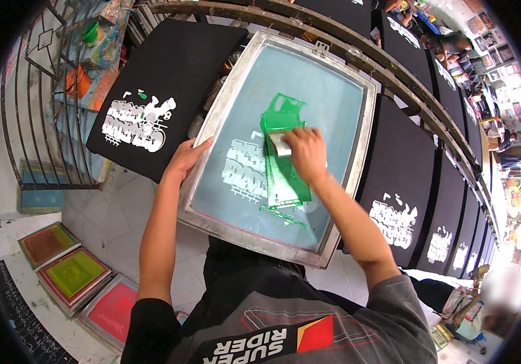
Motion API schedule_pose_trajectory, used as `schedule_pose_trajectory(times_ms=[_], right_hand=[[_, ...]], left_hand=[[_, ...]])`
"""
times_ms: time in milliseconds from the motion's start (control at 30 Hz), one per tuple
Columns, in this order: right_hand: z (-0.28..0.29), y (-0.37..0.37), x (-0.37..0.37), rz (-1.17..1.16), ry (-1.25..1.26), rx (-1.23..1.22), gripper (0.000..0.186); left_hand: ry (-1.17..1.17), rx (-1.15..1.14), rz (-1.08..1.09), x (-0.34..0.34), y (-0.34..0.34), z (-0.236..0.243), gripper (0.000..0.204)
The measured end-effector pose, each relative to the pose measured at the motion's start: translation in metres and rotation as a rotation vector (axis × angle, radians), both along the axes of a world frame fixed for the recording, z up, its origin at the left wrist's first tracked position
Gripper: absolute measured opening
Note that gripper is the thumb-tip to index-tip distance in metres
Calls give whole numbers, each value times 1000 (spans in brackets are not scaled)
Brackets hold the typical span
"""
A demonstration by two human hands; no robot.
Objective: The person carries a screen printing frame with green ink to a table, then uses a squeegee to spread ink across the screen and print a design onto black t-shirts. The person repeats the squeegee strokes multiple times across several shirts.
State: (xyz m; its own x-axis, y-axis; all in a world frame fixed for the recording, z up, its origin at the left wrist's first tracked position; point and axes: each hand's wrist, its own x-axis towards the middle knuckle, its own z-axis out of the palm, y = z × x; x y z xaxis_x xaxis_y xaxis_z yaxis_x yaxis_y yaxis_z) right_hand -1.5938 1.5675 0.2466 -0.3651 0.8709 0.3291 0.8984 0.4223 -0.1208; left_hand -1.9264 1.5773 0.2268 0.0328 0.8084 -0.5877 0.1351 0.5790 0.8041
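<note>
A screen-printing frame (pixel 362 145) with a pale blue mesh lies tilted in front of me, with a grey rim. My left hand (pixel 183 159) grips its left edge, fingers closed over the rim. In my right hand (pixel 309 153) is a squeegee (pixel 281 146) with a pale handle, pressed to the mesh. Green ink (pixel 284 182) forms a smeared band around the squeegee and down toward the near side. White lettering shows through the mesh left of the ink. The squeegee's blade is mostly hidden by my fingers and the ink.
Black fabric (pixel 175 67) with a white print and small green patches lies at left. More black printed fabric pieces (pixel 387 151) run along rails (pixel 406 85) at right. Coloured screens (pixel 75 272) rest on the floor at lower left. Other people are at the far right.
</note>
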Motion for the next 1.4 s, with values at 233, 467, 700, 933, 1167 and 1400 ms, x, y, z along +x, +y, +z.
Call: schedule_pose_trajectory(times_ms=[233,467,700,933,1167,1400], right_hand=[[72,75,-3,7,-148,-352,33],[106,-29,38,-266,547,-356,33],[19,-122,70,-840,1509,-276,37],[6,-171,96,-884,1602,-225,50],[-20,-162,120,-636,1904,-423,51],[11,-147,115,-667,1877,-350,51]], left_hand=[[8,30,-43,-16,9,-34,66],[68,106,-38,-5,-1,-19,65],[351,418,34,-13,-17,-32,69],[447,358,-31,-38,-80,-27,56],[311,297,0,-37,-79,-16,49],[187,335,30,-32,-70,20,45]])
